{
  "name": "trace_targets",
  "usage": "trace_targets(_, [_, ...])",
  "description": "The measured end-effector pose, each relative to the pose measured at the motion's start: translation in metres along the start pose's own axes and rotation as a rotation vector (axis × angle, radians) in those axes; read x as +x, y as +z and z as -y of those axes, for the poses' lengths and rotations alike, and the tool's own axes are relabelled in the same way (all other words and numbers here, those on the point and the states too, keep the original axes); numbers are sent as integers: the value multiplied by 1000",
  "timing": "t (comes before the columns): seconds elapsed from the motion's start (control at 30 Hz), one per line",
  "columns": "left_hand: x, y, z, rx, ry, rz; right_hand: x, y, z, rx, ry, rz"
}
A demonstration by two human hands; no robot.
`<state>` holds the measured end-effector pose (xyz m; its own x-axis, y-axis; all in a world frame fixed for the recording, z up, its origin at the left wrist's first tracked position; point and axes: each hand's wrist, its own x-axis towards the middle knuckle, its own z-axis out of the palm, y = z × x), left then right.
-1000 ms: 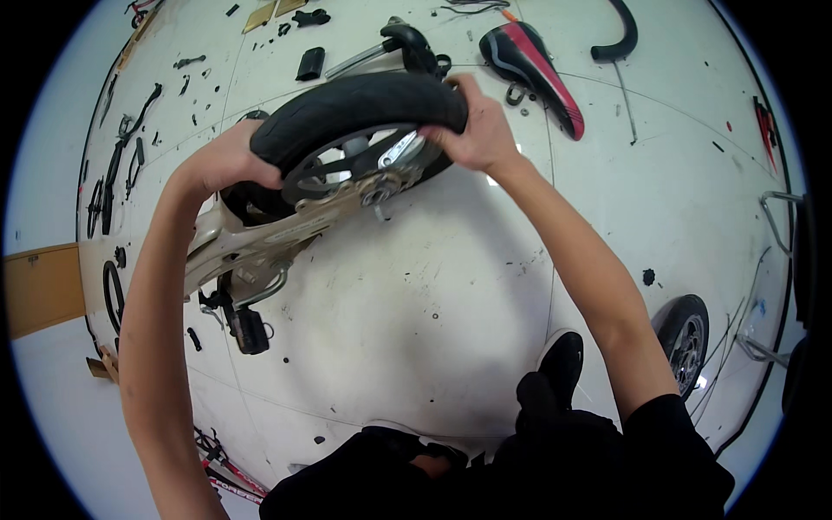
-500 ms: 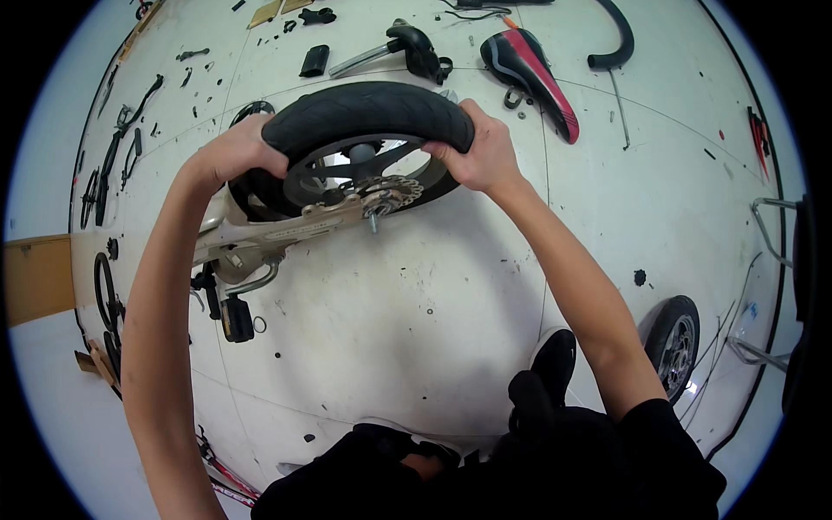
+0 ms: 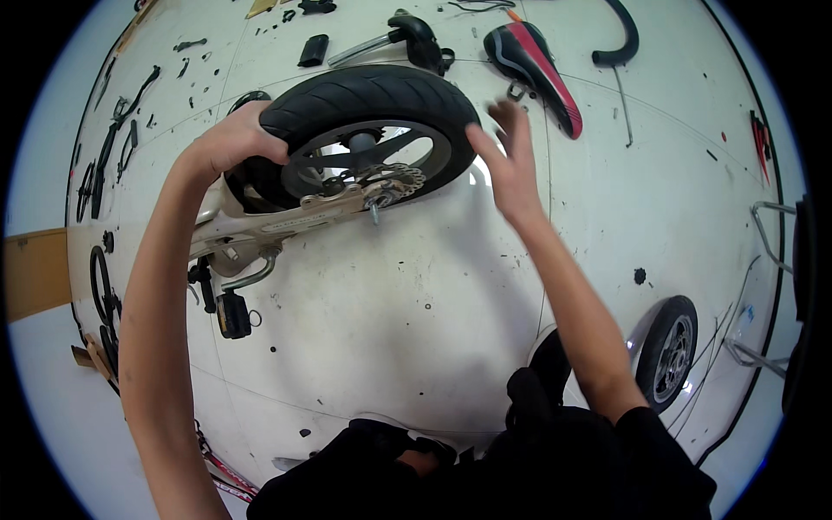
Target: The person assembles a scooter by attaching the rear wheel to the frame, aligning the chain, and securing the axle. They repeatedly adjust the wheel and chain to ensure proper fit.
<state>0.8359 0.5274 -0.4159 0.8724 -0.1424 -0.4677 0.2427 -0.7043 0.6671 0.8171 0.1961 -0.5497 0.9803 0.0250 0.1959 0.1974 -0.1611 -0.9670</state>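
A small bicycle wheel with a thick black tyre [image 3: 373,91] stands at the end of a pale bike frame [image 3: 286,224]. On its near side sit a brake disc [image 3: 400,184] and an axle bolt [image 3: 374,212]. My left hand [image 3: 238,139] is wrapped over the tyre's left side, thumb on the near face. At the tyre's right edge, my right hand [image 3: 510,165] has its fingers apart and slightly blurred, with nothing in them; its thumb is close to the tyre, and I cannot tell if it touches. A pedal [image 3: 232,314] hangs from the frame's crank.
Beyond the wheel lie a black-and-red saddle [image 3: 536,74], a black part with a metal post [image 3: 416,43] and a curved black tube [image 3: 620,35]. A second wheel [image 3: 669,354] rests at lower right, near chair legs [image 3: 763,355]. Small parts are scattered across the floor.
My right hand has let go of the tyre and moved slightly right, its fingers opening. The wheel's near face shows more fully. My left hand keeps its hold.
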Motion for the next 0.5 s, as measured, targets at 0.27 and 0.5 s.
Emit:
trace_targets(0.27, [-19,7,-10,84,-11,-74,62,62,95,-370,-681,341])
trace_targets(0.5, [-88,71,36,855,549,-987,83,70,108,-741,-610,538])
